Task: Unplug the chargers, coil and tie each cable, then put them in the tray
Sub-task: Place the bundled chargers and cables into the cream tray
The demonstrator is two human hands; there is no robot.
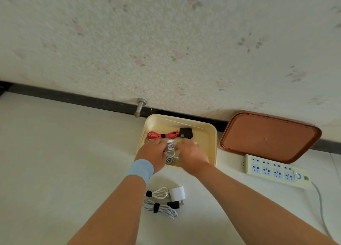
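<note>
Both my hands are down in the yellow tray, at twelve o'clock from me. The left hand and right hand each have a closed grip on the white cable lying between them. At the tray's far side, the red cable lies tied with a black strap beside a black charger.

Risk, as I judge it: no strap shows on the white coil, so the slick loops could spring apart when I let go. The tray is smooth, shallow plastic with rounded corners.

Two strapped bundles wait on the floor at six o'clock. The power strip, all sockets empty, sits at three o'clock beside a brown tray.
</note>
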